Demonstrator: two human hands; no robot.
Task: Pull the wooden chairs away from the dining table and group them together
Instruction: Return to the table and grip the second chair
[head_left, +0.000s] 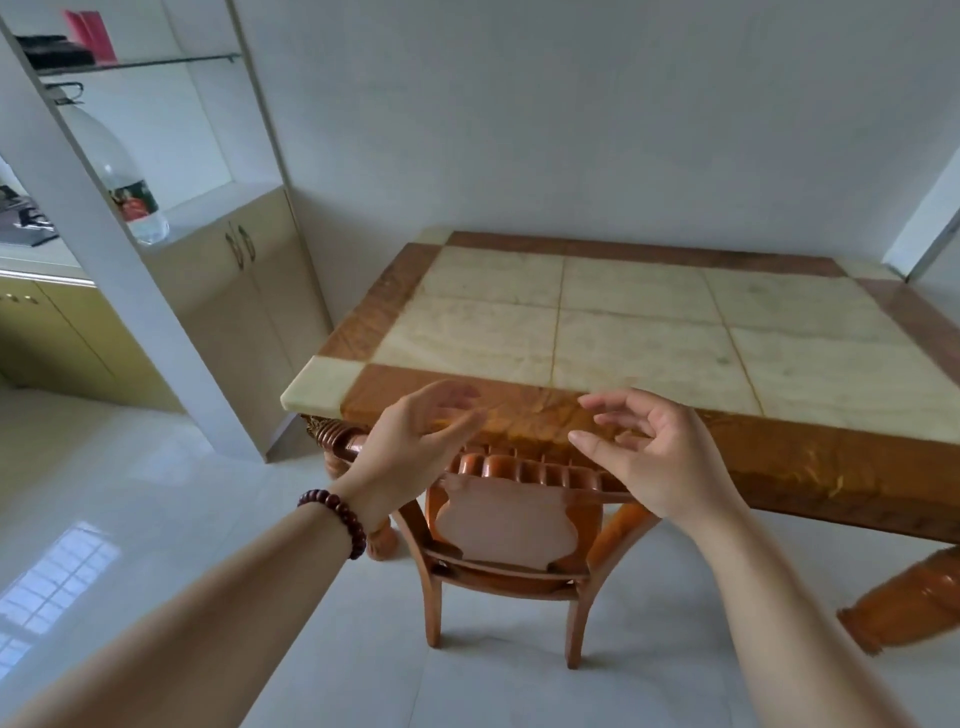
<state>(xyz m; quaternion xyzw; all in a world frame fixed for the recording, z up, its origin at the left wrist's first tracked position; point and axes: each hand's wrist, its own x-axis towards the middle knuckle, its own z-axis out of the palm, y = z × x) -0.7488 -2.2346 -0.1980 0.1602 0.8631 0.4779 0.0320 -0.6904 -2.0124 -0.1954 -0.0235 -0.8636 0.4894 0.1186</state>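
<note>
A wooden chair (511, 525) with a carved backrest is tucked under the near edge of the dining table (623, 317), whose top is cream stone tiles framed in brown wood. My left hand (415, 441) hovers above the left end of the chair's top rail, fingers apart and holding nothing. My right hand (654, 447) hovers above the right end of the rail, fingers spread and curled, also holding nothing. Neither hand touches the chair. The chair's seat is hidden under the table.
A white shelf unit with cabinet doors (244, 291) stands left of the table, with a large plastic bottle (124, 176) on its ledge. A white pillar (104, 244) and a kitchen counter (31, 260) lie farther left. White floor tiles (156, 519) spread around the chair.
</note>
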